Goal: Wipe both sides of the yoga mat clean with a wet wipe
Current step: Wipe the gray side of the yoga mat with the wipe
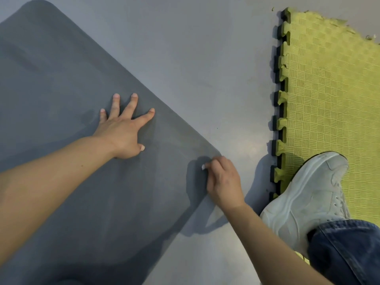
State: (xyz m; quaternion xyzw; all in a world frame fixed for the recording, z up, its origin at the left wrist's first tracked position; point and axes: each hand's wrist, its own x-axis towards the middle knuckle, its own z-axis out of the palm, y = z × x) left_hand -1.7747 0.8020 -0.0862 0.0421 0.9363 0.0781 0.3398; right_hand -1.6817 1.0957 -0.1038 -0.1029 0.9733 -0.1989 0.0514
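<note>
Seen from above, looking down at a pale grey floor. At left, one dark grey yoga mat lying flat and slantwise, rounded far corner at upper left, near corner toward lower centre-right. Resting on the mat's middle, one left hand — fingers straight and spread, palm down, pressing the surface, gripping nothing. Further right, at the mat's near corner, one right hand with fingers curled, thumb and fingertips seeming to pinch the mat's edge; corner possibly a little raised over its own shadow, hard to tell for sure. A small white speck at the fingertips, perhaps a nail, perhaps a scrap of wipe — too small to tell. No wet wipe plainly in view anywhere. At right, one yellow-green foam floor tile with black puzzle-tooth edge and torn far rim, well apart from the mat. On the tile's near edge, one white sneaker, and one blue denim trouser leg at lower right. Likely risks from here: corner slipping out of a shallow pinch if pulled up fast; mat creasing or folding on itself if lifted while the flat hand pins its middle; mat skating across the smooth floor once that pressure eases; a side left unwiped, no wipe being at hand.
</note>
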